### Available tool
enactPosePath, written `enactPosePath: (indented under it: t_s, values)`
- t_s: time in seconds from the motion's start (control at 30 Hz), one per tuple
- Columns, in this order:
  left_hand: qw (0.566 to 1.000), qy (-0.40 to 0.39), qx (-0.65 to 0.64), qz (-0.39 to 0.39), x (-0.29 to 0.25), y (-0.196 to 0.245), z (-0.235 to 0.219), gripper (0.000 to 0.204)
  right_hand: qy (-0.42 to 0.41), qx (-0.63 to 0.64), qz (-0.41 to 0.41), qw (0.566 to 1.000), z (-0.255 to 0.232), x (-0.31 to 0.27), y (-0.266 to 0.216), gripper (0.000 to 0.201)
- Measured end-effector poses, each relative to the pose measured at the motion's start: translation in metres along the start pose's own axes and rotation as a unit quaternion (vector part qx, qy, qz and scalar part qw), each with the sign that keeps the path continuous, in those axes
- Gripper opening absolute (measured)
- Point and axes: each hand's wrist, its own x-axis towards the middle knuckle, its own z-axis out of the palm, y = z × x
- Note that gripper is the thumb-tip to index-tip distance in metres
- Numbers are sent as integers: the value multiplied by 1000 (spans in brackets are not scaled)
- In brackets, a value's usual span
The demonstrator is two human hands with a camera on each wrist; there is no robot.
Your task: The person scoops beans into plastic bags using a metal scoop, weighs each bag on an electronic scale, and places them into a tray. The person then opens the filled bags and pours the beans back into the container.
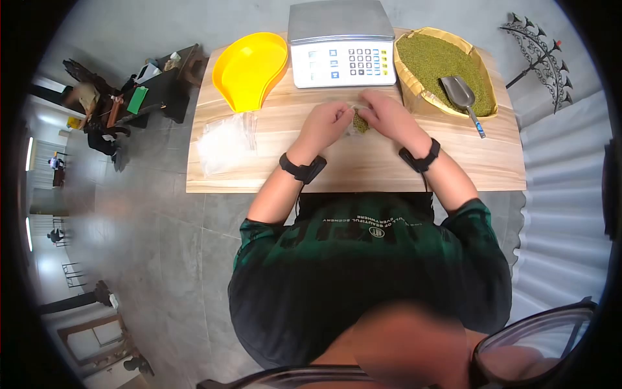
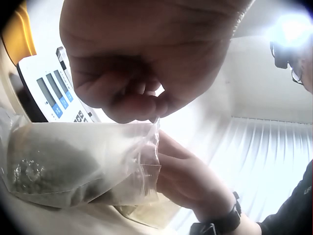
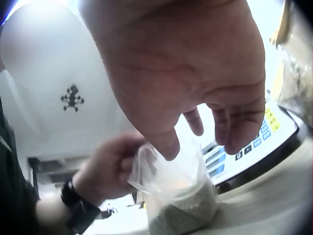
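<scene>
A clear zip bag (image 2: 63,161) with small green beans in its lower part stands on the table in front of the scale. My left hand (image 1: 327,126) pinches its upper edge, with the fingers curled in at the zip strip. From the other side my right hand (image 1: 392,120) holds the bag's mouth between thumb and fingers. In the right wrist view the right thumb (image 3: 168,145) points down onto the plastic, and the beans show below it. Both hands cover much of the bag in the head view.
A digital scale (image 1: 343,61) stands behind the hands. To its left lies a yellow scoop-shaped pan (image 1: 249,71), with a pile of clear bags (image 1: 227,144) nearer me. At right is a large paper sack (image 1: 418,97) of green beans, a metal scoop (image 1: 459,94) resting in it.
</scene>
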Motion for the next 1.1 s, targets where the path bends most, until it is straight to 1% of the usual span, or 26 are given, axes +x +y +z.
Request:
enactPosePath:
  t_s: [0.03, 0.07, 0.13, 0.17, 0.2, 0.23, 0.27, 0.33, 0.4, 0.47, 0.53, 0.57, 0.6, 0.63, 0.67, 0.7, 0.73, 0.77, 0.8, 0.83, 0.87, 0.93, 0.97, 1.0, 1.07, 1.1]
  values:
    - [1000, 21, 14, 17, -5, 3, -1, 18, -57, -13, 21, 998, 3, 10, 0, 27]
    - [999, 23, 18, 19, -11, 6, -3, 18, -114, -28, 40, 992, 4, 16, -2, 21]
    - [998, 60, 23, -14, -22, 11, -4, 22, -93, -26, 12, 995, 1, 23, -11, 17]
    - [998, 64, 25, -12, -29, 20, -4, 22, -76, -23, -12, 997, -3, 26, -16, 16]
    - [983, 82, 163, -19, -37, 30, -2, 24, -74, -24, -16, 997, -6, 29, -20, 16]
    - [950, 99, 297, -27, -43, 38, 0, 27, -83, -4, -10, 997, -9, 31, -24, 14]
    - [949, 102, 298, -25, -50, 41, 1, 27, -92, 15, -3, 996, -14, 33, -29, 12]
    - [934, 60, 334, -114, -61, 47, 3, 28, -101, 16, -3, 995, -25, 34, -42, 11]
    - [933, 48, 335, -119, -68, 54, -4, 25, -110, 20, -1, 994, -28, 33, -46, 10]
    - [933, 30, 334, -126, -72, 58, -16, 22, -105, 38, -38, 993, -30, 31, -43, 10]
    - [951, 27, 301, -68, -63, 54, -36, 18, -122, 40, -15, 992, -40, 32, -46, 11]
    - [963, -14, 265, -46, -53, 57, -50, 14, -139, 39, 7, 990, -44, 33, -47, 12]
    - [972, -54, 228, -24, -41, 59, -65, 12, -140, 40, 8, 989, -44, 35, -43, 12]
    - [972, -55, 227, -26, -29, 58, -75, 12, -110, 46, -40, 992, -44, 36, -37, 12]
    - [976, -76, 188, 78, -17, 57, -84, 13, -79, 51, -88, 992, -44, 39, -30, 13]
    - [967, -96, 149, 183, -7, 58, -92, 16, -65, 75, -119, 988, -42, 40, -24, 10]
    - [967, -95, 151, 184, 1, 67, -101, 16, -64, 74, -121, 988, -48, 43, -31, 10]
    - [956, -180, 184, 143, 10, 82, -111, 23, -147, 147, 19, 978, -61, 47, -44, 9]
    - [935, -262, 217, 100, 19, 93, -119, 29, -225, 215, 159, 937, -70, 52, -51, 8]
    - [925, -281, 232, 104, 30, 98, -124, 31, -219, 214, 155, 939, -75, 58, -50, 8]
    - [923, -281, 238, 110, 43, 103, -129, 31, -209, 216, 158, 940, -80, 66, -47, 6]
    - [950, -262, 167, -20, 66, 113, -136, 24, -192, 218, 158, 944, -93, 85, -43, 5]
    - [952, -233, 197, -27, 74, 126, -142, 22, -182, 207, 152, 949, -104, 98, -43, 5]
    - [951, -232, 202, -22, 86, 129, -148, 22, -171, 197, 146, 954, -113, 111, -41, 5]
    - [954, -227, 190, -44, 119, 131, -160, 26, -161, 198, 135, 957, -128, 137, -31, 5]
    - [954, -227, 193, -42, 136, 132, -166, 25, -145, 173, 122, 967, -134, 151, -25, 6]
